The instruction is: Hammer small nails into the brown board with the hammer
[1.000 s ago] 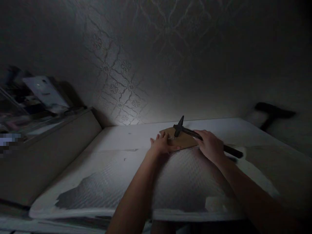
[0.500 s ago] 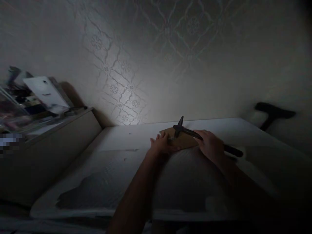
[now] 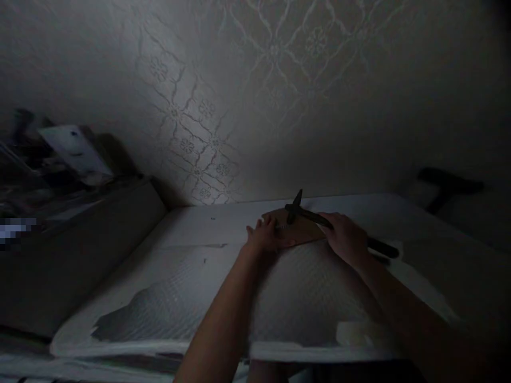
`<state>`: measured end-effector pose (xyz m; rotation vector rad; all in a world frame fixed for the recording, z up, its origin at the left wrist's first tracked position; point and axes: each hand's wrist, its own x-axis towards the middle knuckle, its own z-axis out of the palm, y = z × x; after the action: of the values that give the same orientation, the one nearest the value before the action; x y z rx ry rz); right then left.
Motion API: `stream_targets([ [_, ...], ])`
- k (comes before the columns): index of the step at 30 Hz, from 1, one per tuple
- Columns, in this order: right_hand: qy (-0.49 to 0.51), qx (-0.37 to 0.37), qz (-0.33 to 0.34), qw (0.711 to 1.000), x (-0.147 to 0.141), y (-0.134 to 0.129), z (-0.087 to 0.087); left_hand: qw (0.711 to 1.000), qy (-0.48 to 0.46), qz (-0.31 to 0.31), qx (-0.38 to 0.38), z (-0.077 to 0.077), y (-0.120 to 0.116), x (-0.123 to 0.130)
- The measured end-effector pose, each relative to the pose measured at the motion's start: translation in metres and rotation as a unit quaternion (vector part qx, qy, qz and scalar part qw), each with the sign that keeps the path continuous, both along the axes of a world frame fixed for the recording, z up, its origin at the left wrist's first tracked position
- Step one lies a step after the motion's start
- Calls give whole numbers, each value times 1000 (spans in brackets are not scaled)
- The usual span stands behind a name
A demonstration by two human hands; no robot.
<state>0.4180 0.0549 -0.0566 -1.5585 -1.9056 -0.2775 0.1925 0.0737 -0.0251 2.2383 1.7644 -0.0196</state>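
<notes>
My right hand (image 3: 346, 236) is closed around the handle of a dark hammer (image 3: 294, 207), whose head is over a flat brown board (image 3: 307, 226). The hammer's narrow end points up and its other end points down at the board. The handle's dark butt sticks out behind the hand. My left hand (image 3: 265, 234) grips the board's left end, with the thumb along its near edge and the fingers on top. Something small and pale shows by the left fingertips, too dim to name. Whether the hammer touches the board, I cannot tell.
The white table (image 3: 187, 223) has a grey, worn-looking patch toward me. A patterned wall (image 3: 207, 143) rises behind it. On the left, a cabinet (image 3: 120, 229) carries a white box (image 3: 75, 149) and clutter. A dark T-shaped shape (image 3: 449, 181) stands at right.
The scene has grown darker on the wall and at the left. The hammer head has shifted very slightly; both hands stay nearly where they were.
</notes>
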Motion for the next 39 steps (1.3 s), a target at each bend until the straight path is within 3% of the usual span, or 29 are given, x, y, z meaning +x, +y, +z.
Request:
stream_targets([
  [30,16,8,11,1000,1,-1,0,999,-26,20,8,1,-2,-1],
  [39,25,12,24,999,2,-1,0,1000,-22,-9,7,1,1,-4],
])
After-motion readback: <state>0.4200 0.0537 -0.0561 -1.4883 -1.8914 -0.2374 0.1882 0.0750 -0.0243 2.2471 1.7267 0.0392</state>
